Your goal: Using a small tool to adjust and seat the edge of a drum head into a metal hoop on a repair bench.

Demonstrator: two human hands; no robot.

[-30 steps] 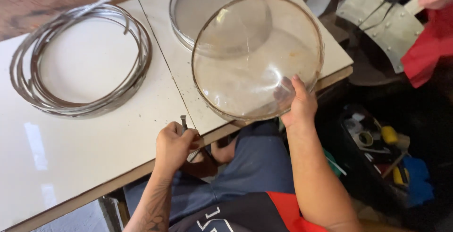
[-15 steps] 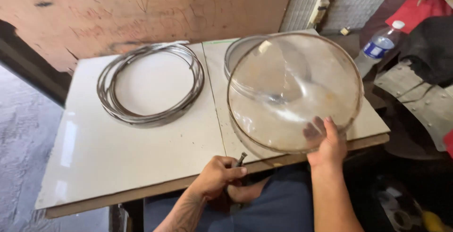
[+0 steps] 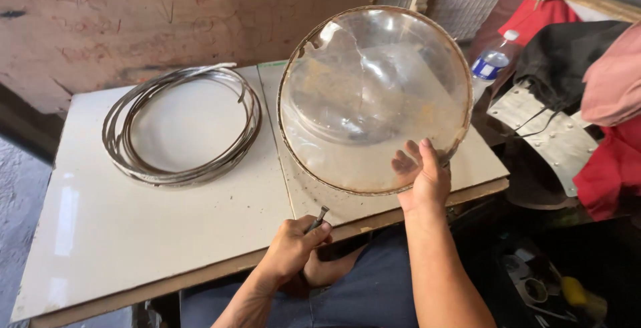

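Clear dome held up over white table (image 3: 167,228), small tool gripped below.

Right hand (image 3: 422,180) clamped on lower rim of clear plastic dome (image 3: 374,98), raised and tilted above table's right half. Dome cloudy, scratched, rust-brown along edge, chipped at upper left rim. Left hand (image 3: 294,244) closed around small metal tool (image 3: 319,217) at table's front edge. Coil of metal strip (image 3: 180,124) flat on table, left of dome, apart. Capped plastic bottle (image 3: 491,64) just right of dome.

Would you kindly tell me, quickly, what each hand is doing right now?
Left hand: closed around a small metal tool at the table edge.
Right hand: gripping the rim of a clear plastic dome, tilted up.
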